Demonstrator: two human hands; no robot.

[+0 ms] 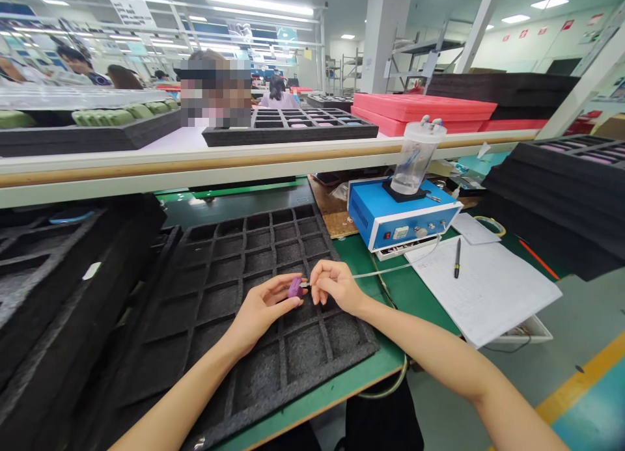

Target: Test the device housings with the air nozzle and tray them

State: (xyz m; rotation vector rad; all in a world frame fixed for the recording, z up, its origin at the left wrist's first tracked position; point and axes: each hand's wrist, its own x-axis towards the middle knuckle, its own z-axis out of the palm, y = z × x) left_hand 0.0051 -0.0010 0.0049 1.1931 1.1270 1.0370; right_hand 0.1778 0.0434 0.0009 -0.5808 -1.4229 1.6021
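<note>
Between the thumb and fingers of my left hand (pixel 263 308) is a small purple part (pixel 295 287), held over a black foam tray (pixel 288 389) divided into square compartments. My right hand (pixel 336 285) pinches the end of a thin clear tube (pixel 385 269), its tip at the right side of the purple part. Whether the tip touches the part or goes into it, I cannot tell. From my right hand the tube runs to the front of a blue box-shaped device (pixel 405 217), on which a clear plastic cylinder (pixel 415 161) stands.
A pen (pixel 458 259) lies on paper sheets (pixel 483 288) to the right. Stacked black foam trays (pixel 551 197) rise beyond. On the shelf (pixel 273 161) ahead sit a compartment tray (pixel 288 135) and red foam blocks (pixel 420 109). Several people are in the background.
</note>
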